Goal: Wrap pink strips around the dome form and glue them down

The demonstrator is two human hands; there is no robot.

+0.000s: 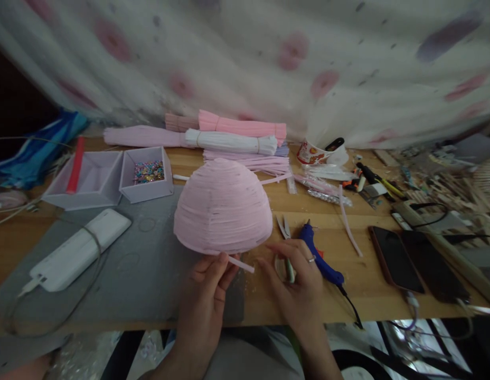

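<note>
A pale pink dome (223,211), covered in rows of wound fuzzy strip, is tilted up over the table. My left hand (207,287) grips its lower edge, thumb in front and fingers curled beneath. From under that thumb a short end of pink pipe cleaner (242,264) sticks out to the right. My right hand (296,279) is just right of this end, thumb and index finger apart with nothing visible between them. Behind its fingers lie scissors (284,228), handles partly hidden. A blue hot glue gun (322,258) lies right of the scissors.
Bundled pipe cleaners (233,141) lie along the back. Two lilac boxes stand left, one with beads (148,173), one with a red stick (75,166). A white power bank (81,250) rests on the grey mat (150,285). Phones (397,258), a paper cup (314,153) and tools are right.
</note>
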